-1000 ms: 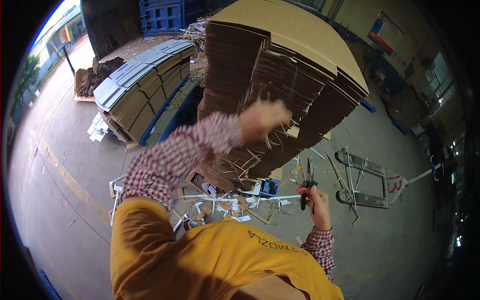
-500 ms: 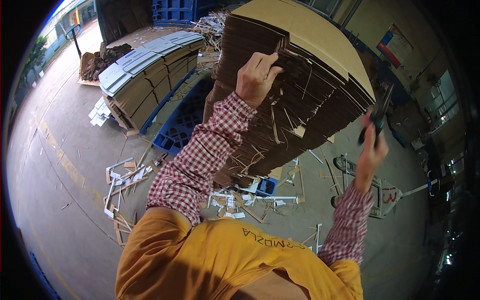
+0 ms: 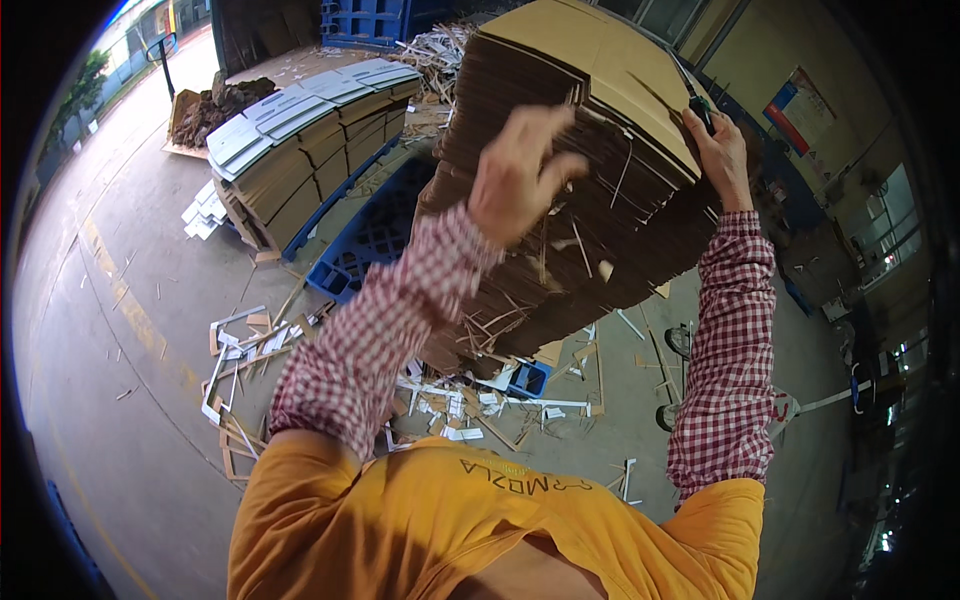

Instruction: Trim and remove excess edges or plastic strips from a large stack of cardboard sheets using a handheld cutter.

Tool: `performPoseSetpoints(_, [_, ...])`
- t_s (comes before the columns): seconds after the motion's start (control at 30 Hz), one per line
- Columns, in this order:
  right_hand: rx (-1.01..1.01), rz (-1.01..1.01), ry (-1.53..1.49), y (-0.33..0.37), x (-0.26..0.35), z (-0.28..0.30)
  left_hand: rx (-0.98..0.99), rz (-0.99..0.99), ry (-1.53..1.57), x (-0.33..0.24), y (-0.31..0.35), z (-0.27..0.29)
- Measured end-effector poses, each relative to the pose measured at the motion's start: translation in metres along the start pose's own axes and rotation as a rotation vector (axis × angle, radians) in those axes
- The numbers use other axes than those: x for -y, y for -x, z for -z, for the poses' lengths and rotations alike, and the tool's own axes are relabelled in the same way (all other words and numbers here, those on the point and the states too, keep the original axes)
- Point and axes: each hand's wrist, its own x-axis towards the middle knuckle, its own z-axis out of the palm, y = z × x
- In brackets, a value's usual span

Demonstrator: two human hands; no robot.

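A tall stack of brown cardboard sheets (image 3: 625,60) stands in front of me, its near side ragged with torn strips and slivers. My left hand (image 3: 525,175) is blurred by motion in front of the stack's left part. Its thumb and fingers are apart, and nothing shows between them. At the stack's right edge, my right hand (image 3: 722,150) grips a pair of scissors (image 3: 698,103) with dark handles. The two long thin blades are spread and point up and away over the top sheet.
Lower stacks of white-topped cardboard (image 3: 300,125) stand at the left beside a blue plastic pallet (image 3: 340,265). Cardboard scraps (image 3: 465,410) litter the floor below the tall stack. A pallet jack (image 3: 785,408) is partly hidden behind my right sleeve. A blue container (image 3: 355,25) stands far back.
My left hand has come off the stack's edge and its fingers have parted. My right hand has moved up and left to the stack, and the scissors' blades have spread.
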Motion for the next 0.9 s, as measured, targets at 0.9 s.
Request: performPoseSetpoints(0.9, [-0.13,0.086,0.015,0.006,0.0,-0.01,0.231,-0.749,-0.342,0.006,-0.034,-0.069])
